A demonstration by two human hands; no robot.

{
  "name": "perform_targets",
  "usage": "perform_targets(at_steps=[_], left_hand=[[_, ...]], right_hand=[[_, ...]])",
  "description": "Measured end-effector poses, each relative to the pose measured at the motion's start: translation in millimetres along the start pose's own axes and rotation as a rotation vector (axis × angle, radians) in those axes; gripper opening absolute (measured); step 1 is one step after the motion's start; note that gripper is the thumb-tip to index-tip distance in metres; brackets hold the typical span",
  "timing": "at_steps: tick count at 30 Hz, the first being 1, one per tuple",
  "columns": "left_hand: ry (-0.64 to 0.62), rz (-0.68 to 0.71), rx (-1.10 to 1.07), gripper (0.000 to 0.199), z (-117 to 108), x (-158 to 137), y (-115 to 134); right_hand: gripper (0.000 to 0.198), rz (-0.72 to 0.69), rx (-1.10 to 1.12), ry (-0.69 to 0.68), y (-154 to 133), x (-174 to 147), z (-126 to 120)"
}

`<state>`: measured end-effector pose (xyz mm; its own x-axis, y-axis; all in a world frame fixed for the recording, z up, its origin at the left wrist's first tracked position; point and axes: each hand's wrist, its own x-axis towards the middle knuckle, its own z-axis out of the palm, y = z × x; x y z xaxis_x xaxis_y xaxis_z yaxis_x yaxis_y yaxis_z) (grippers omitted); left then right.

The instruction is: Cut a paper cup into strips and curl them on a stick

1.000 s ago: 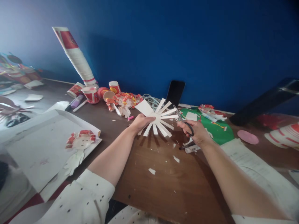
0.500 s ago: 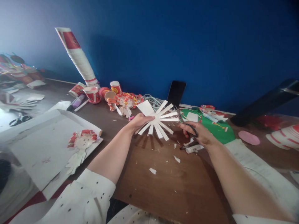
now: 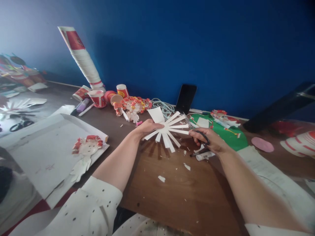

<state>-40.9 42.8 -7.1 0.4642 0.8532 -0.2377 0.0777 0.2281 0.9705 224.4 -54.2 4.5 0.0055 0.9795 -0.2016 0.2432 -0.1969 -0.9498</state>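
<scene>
Fringed white paper is pinched at nine o'clock by the person's left hand; at three, the right hand curls round scissors, blades pointing toward eleven.

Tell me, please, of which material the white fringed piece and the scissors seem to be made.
White fringed piece: probably matte paper or thin card, judging by its thin, flat strips. Scissors: the smooth black handle looks like plastic; the shiny grey blades, probably metal.
</scene>
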Motion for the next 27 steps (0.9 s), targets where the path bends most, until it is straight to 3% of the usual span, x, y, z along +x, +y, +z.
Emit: perform_targets(at_steps=[11, 27], left_hand=[[0.01, -0.008, 0.076, 0.012, -1.7, 0.6, 2.8], [-0.005, -0.015, -0.024, 0.014, 2.7, -1.0, 3.5]], right_hand=[[0.034, 0.008, -0.042, 0.045, -4.3, -1.3, 3.4], [0.039, -0.05, -0.151, 0.121, -6.3, -1.8, 7.9]])
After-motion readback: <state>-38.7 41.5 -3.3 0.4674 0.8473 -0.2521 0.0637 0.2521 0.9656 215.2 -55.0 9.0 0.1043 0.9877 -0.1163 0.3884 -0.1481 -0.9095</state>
